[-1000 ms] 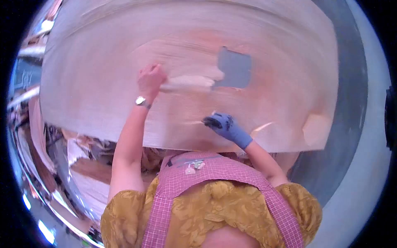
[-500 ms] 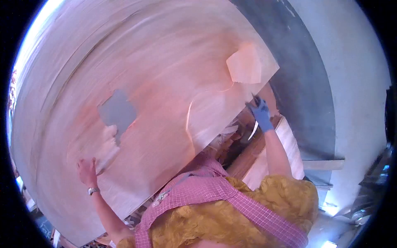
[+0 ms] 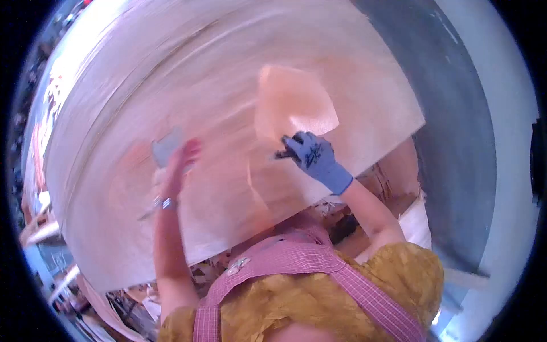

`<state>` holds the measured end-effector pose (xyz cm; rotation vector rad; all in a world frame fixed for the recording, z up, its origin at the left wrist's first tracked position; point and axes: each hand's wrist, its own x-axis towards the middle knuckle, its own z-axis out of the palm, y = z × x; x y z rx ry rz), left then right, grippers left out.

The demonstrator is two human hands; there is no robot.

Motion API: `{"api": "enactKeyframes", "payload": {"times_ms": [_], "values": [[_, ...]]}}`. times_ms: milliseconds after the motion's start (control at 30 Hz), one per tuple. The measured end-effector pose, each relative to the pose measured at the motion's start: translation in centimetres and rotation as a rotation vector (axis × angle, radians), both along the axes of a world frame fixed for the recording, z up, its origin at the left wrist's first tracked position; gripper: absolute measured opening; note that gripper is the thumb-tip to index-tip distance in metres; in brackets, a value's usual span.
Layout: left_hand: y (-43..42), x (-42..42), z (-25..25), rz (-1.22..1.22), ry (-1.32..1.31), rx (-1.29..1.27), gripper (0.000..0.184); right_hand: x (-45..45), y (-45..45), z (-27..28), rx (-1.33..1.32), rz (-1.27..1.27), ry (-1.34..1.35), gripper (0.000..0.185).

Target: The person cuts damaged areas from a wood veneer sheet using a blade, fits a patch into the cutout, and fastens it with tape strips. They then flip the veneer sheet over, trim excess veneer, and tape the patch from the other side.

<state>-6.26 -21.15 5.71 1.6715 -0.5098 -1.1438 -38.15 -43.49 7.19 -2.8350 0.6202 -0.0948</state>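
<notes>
A large pale wood sheet (image 3: 228,114) spreads out before me. On it, right of the middle, lies a loose lighter piece of sheet (image 3: 296,100). My right hand (image 3: 314,155), in a blue-grey glove with black fingertips, is closed at that piece's lower edge around a small dark object (image 3: 284,154) that I cannot make out clearly. My bare left hand (image 3: 184,157), with a watch (image 3: 164,203) at the wrist, is over the sheet beside a grey gap (image 3: 166,147); its fingers are blurred but extended, with nothing visible in them.
A dark grey surface (image 3: 444,125) borders the sheet on the right. Below the sheet's near edge are wood scraps (image 3: 370,182) and torn pieces. More clutter stands at the lower left, and a narrow board end (image 3: 467,279) is at the lower right.
My right hand has moved from the sheet's near edge up and left to the loose piece. My left hand has risen toward the grey gap. The view has turned, shifting the sheet.
</notes>
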Motion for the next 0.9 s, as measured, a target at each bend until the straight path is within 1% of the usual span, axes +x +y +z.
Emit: {"api": "enactKeyframes", "payload": {"times_ms": [33,67,100,167,200,267,300,333,367,400,433,467,500,600,667,700,767,800,867,900], "values": [[-2.3,-1.4,-2.1,-0.106,0.180,-0.117,0.059,0.7,1.2,0.4,0.004,0.076,0.019,0.043],[-4.8,-3.6,-0.3,-0.172,0.118,-0.130,0.056,1.3,2.2,0.5,0.005,0.146,0.043,0.043],[-7.6,-5.5,0.5,-0.139,0.122,-0.078,0.054,1.6,2.2,0.4,0.020,0.209,0.056,0.043],[-9.0,-5.6,-0.1,-0.079,0.158,-0.038,0.052,2.5,3.6,0.1,0.020,0.325,0.107,0.042],[-9.1,-4.9,-0.9,-0.051,0.181,-0.036,0.052,2.9,4.1,1.5,0.163,0.307,0.000,0.041],[-8.0,-4.0,-2.2,-0.009,0.229,-0.040,0.053,3.8,3.8,2.7,0.315,0.174,-0.162,0.042],[-6.6,-4.0,-3.4,0.005,0.256,-0.050,0.053,3.9,4.1,2.3,0.389,0.107,-0.237,0.042],[-5.8,-3.7,-3.8,0.014,0.281,-0.054,0.053,4.7,3.5,1.2,0.369,-0.033,-0.371,0.046],[-5.1,-4.0,-4.1,0.010,0.254,0.001,0.053,5.4,2.3,0.6,0.353,-0.199,-0.327,0.048],[-4.6,-4.8,-4.0,0.003,0.227,0.053,0.053,6.0,0.8,-0.6,0.220,-0.253,-0.306,0.060],[-4.1,-5.4,-4.0,-0.005,0.198,0.103,0.053,6.7,-0.8,-2.3,0.162,-0.315,-0.274,0.063],[-3.5,-6.2,-5.7,-0.037,0.158,0.091,0.057,7.2,-2.2,-4.2,0.103,-0.377,-0.241,0.066],[-3.1,-6.9,-5.9,-0.040,0.188,0.068,0.058,7.3,-3.0,-5.4,0.044,-0.437,-0.206,0.069],[-2.9,-8.6,-6.6,-0.035,0.257,0.023,0.062,8.1,-4.0,-6.4,-0.067,-0.531,-0.194,0.076],[-2.8,-9.2,-7.5,-0.047,0.280,0.032,0.068,7.8,-5.6,-7.9,0.044,-0.598,-0.264,0.071],[-3.0,-9.6,-7.3,-0.069,0.156,0.052,0.071,8.2,-6.1,-8.3,0.098,-0.635,-0.301,0.069],[-3.1,-11.2,-7.0,-0.123,-0.082,0.095,0.076,9.3,-5.4,-6.2,0.238,-0.556,-0.252,0.059],[-3.1,-12.0,-6.3,-0.181,-0.198,0.113,0.075,9.5,-5.2,-5.2,0.306,-0.521,-0.224,0.054],[-3.0,-13.6,-4.7,-0.309,-0.434,0.148,0.073,9.5,-5.8,-7.5,0.758,-0.416,-0.417,0.044],[-3.2,-14.8,-4.6,-0.309,-0.548,0.162,0.067,9.5,-6.1,-8.4,0.981,-0.358,-0.512,0.040]]}}
